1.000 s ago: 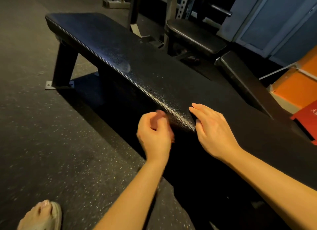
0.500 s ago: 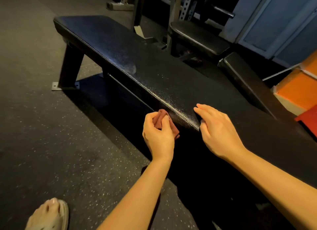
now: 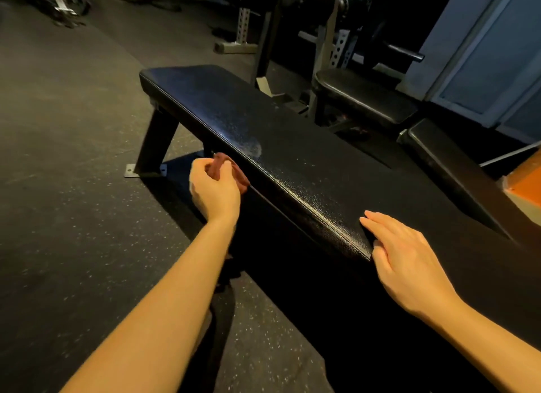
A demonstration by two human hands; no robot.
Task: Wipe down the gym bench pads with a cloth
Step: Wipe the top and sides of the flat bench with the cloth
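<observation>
reddish cloth [image 3: 234,171] bunched against black pebbled bench pad [image 3: 292,164].

2 hands [image 3: 215,187] [image 3: 409,263], 1 cloth [image 3: 231,170], 1 flat bench [image 3: 292,158], 2 further pads [image 3: 366,96] [image 3: 448,164].

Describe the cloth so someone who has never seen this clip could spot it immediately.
Find the long black flat bench pad running across the middle of the view. At its near side edge, the left hand is closed around a small bunched cloth pressed against the pad. Its reddish-brown colour sets it apart from the black bench and dark speckled floor.
</observation>
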